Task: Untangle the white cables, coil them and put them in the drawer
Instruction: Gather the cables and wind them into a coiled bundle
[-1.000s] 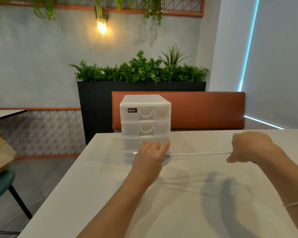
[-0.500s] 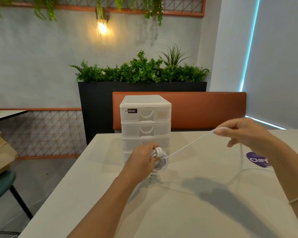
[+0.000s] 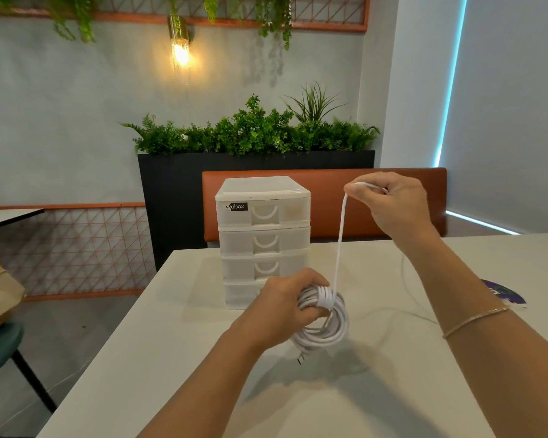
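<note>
My left hand (image 3: 285,303) grips a coil of white cable (image 3: 325,324) just above the table, in front of the drawer unit's lowest drawer. A plug with metal pins hangs under the coil. From the coil a strand of the cable (image 3: 340,238) runs almost straight up to my right hand (image 3: 389,203), which pinches it high in front of the orange bench back. The rest of the cable trails thinly over the table to the right. The white drawer unit (image 3: 263,238) stands at the table's far edge, all drawers closed.
The white table (image 3: 171,358) ends at left, with a teal chair (image 3: 0,346) and a brown bag beside it. A purple sticker (image 3: 503,292) lies at the right, partly behind my forearm. An orange bench (image 3: 329,203) and a black planter stand behind the drawers.
My right hand rose from table height to well above the coil and moved left, pulling the strand from level to nearly upright. My left hand turned the coil, which now shows more loops.
</note>
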{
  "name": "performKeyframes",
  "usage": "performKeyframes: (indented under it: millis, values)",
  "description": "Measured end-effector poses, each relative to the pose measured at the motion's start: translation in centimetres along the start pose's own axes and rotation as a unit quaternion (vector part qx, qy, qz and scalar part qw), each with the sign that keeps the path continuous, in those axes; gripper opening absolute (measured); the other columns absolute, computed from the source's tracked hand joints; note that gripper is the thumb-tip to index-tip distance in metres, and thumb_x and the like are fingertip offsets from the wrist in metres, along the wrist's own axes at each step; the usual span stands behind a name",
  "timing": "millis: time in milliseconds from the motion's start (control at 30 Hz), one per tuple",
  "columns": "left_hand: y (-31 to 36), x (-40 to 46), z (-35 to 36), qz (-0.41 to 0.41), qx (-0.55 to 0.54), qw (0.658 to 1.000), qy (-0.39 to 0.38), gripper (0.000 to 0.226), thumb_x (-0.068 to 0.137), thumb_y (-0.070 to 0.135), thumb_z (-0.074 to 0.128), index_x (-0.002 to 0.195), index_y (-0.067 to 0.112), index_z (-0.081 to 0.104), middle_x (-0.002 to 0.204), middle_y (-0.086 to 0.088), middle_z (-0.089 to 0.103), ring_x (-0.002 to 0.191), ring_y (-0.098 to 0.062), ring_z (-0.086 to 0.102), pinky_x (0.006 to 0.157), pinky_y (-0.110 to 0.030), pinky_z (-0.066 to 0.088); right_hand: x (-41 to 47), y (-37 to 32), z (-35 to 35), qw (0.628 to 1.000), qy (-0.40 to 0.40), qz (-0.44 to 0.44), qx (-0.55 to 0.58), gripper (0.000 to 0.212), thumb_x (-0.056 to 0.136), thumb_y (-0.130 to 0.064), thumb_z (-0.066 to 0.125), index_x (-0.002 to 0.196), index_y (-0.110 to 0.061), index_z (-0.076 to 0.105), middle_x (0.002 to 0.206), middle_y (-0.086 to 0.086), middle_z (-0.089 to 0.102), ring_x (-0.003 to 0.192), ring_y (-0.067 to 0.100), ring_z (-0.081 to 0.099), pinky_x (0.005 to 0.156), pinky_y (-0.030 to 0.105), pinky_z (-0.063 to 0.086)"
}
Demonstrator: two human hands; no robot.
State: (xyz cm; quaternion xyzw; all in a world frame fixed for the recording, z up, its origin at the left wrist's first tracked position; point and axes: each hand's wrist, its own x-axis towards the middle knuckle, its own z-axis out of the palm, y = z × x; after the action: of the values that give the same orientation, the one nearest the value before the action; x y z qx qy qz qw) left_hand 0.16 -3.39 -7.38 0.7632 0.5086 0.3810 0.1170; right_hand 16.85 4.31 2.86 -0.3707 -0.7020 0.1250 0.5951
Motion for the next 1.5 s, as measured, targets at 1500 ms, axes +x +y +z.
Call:
performKeyframes:
  millis: [1500]
  values:
    - [0.3,0.0,-1.6,-0.251,-0.521,0.812,0.082,0.046,0.07,-0.013,0.07,0.106,0.015,0.063,0.089,-0.011,0.07,0.071,-0.02,0.067,0.064,-0.026,0.057,-11.0,-0.7,4.2,0.92,-0.216,0.01,-0.327,0.027,0.092,-0.034,0.048,0.106,-0.029,0.071,0.14,-0.001,0.042,0.127,0.019,0.032,0.099,0.03,0.033]
